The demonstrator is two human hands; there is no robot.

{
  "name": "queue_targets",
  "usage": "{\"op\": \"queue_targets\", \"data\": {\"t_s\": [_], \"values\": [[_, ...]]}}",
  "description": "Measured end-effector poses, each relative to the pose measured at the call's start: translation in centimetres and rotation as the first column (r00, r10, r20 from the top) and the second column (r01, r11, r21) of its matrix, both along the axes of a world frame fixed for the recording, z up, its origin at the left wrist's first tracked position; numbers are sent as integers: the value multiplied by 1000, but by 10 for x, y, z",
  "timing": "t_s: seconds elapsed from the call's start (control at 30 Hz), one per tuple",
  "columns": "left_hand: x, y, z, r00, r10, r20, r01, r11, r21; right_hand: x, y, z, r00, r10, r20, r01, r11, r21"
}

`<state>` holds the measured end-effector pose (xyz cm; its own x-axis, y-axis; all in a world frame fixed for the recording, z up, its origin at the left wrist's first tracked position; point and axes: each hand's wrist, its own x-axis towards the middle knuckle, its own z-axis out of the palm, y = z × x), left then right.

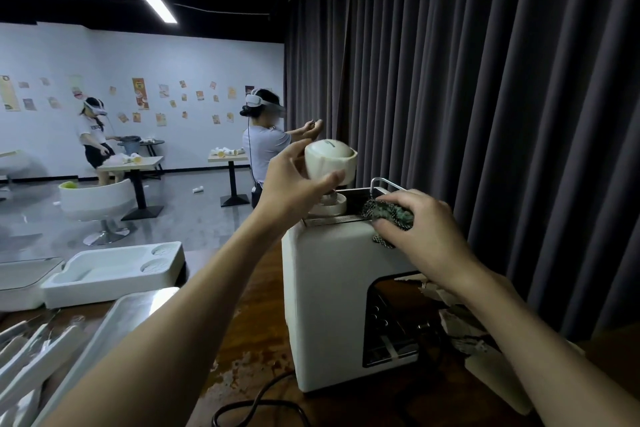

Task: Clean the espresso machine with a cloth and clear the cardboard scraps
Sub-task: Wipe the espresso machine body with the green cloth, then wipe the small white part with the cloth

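A white espresso machine (325,305) stands on a dark wooden counter (256,333). My left hand (294,184) grips a round white cap (330,161) lifted just above the machine's top. My right hand (420,229) holds a dark patterned cloth (388,215) pressed against the machine's top rear edge, beside a metal handle (384,182). Torn cardboard scraps (460,326) lie to the right of the machine, partly hidden by my right forearm.
A black power cord (256,406) loops in front of the machine. A metal tray (128,322) and white foam packaging (114,274) sit on the left. Dark curtains (485,97) hang behind. Two people wearing headsets stand at tables in the room beyond.
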<state>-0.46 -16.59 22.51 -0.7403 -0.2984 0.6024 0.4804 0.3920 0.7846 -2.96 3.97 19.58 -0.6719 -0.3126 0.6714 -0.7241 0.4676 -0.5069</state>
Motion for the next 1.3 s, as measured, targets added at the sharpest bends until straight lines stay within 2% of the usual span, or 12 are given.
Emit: {"op": "queue_targets", "data": {"t_s": [0.1, 0.2, 0.3, 0.37, 0.5, 0.6, 0.8, 0.87, 0.93, 1.07, 1.17, 1.3], "values": [[14, 17, -1, 997, -58, -57, 56, 998, -37, 3, 11, -3, 996, 65, 53, -55, 981, -185], [28, 41, -14, 991, -107, -76, 98, 989, -107, 15, 34, 2, 996, 81, 34, -63, 928, -367], [39, 66, -27, 993, -115, -39, 106, 978, -180, 24, 62, 10, 999, 24, -33, -36, 897, -440], [44, 81, -35, 988, -154, -5, 149, 967, -208, 34, 79, 13, 996, 50, -80, -80, 901, -427], [48, 115, -48, 947, -319, 32, 319, 931, -176, 53, 102, 9, 977, 206, -59, -215, 923, -321], [48, 137, -59, 914, -403, 46, 405, 902, -147, 54, 122, -4, 982, 189, -30, -191, 951, -245], [45, 172, -87, 854, -512, 90, 511, 859, 32, 57, 161, -38, 984, 139, 108, -137, 990, -24], [44, 183, -95, 848, -515, 122, 514, 857, 48, 59, 172, -45, 975, 153, 162, -157, 988, 9], [43, 193, -101, 846, -512, 149, 515, 857, 23, 59, 180, -52, 981, 123, 149, -133, 989, 58], [45, 207, -111, 833, -525, 174, 540, 840, -56, 53, 193, -54, 981, 127, 145, -127, 992, -10], [48, 213, -115, 819, -542, 188, 559, 827, -52, 46, 208, -55, 980, 110, 169, -104, 994, -46], [45, 218, -119, 877, -458, 146, 460, 888, 18, 47, 214, -73, 969, 46, 245, -22, 995, -101]]}}
